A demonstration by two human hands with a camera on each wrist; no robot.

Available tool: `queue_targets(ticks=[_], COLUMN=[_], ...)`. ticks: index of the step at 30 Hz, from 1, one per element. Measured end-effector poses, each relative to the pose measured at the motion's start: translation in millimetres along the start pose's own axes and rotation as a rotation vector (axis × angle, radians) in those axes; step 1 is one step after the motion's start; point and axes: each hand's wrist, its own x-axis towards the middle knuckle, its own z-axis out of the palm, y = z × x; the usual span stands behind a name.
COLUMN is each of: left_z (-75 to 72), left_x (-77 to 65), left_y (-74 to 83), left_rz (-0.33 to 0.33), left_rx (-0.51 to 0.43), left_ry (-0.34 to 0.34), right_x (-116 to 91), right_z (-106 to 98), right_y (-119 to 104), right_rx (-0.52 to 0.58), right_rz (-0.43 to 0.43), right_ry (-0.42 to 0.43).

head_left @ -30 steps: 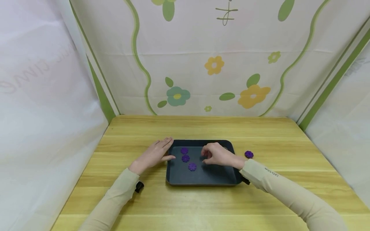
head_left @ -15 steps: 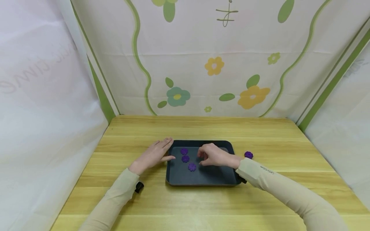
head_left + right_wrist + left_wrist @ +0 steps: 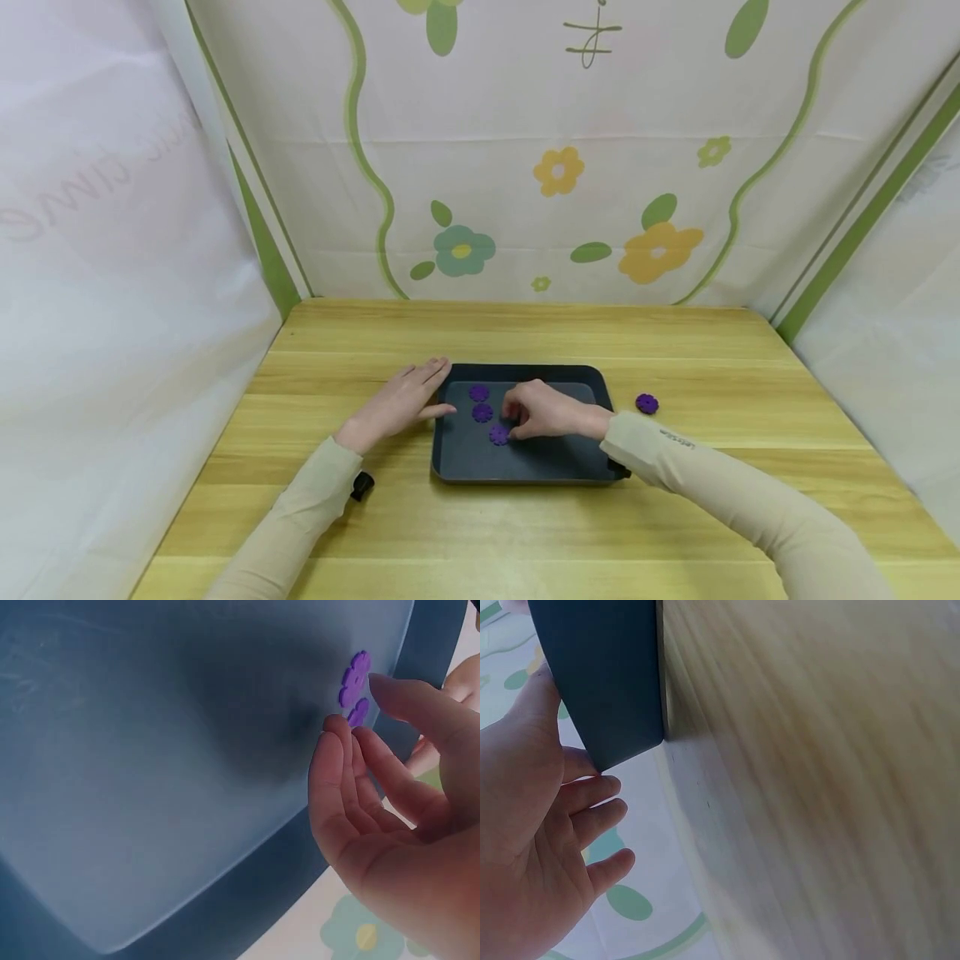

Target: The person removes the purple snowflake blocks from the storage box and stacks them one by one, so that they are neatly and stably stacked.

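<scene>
A dark rectangular baking tray (image 3: 555, 465) lies on the table. Inside its left half are three purple notched discs, shaped like flowers: the far one (image 3: 478, 392), the middle one (image 3: 482, 413) and the near one (image 3: 498, 435). My left hand (image 3: 397, 404) rests along the tray's left edge with straight fingers; in the left wrist view its fingers touch the tray wall (image 3: 604, 675). Over the tray hangs my right hand (image 3: 551, 411), its thumb by the near disc. In the right wrist view, thumb and bent fingers stand apart around a purple disc (image 3: 354, 679), gripping nothing visible.
Another purple disc (image 3: 647, 404) lies on the wooden table (image 3: 525, 533), right of the tray. A flower-printed cloth (image 3: 510, 183) closes off the back, and white cloth (image 3: 127, 275) hangs at the sides.
My right hand has moved left across the tray, down to the near disc. The left hand and the discs have stayed in place.
</scene>
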Motion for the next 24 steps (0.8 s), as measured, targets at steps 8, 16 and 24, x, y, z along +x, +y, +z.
queue_targets(ticks=[8, 16, 24], left_z=[1.4, 0.7, 0.7], left_x=[0.6, 0.7, 0.6], left_y=[-1.0, -1.4, -1.1], left_rz=[-0.001, -0.001, 0.000], left_rx=[-0.008, -0.001, 0.002], left_ry=[-0.013, -0.011, -0.014], right_x=[6.8, 9.2, 10.3], right_z=[6.9, 8.9, 10.3], right_y=[2.0, -0.4, -3.0], right_rx=[-0.021, -0.042, -0.055], right_rz=[-0.011, 0.003, 0.016], right_ry=[-0.015, -0.004, -0.003])
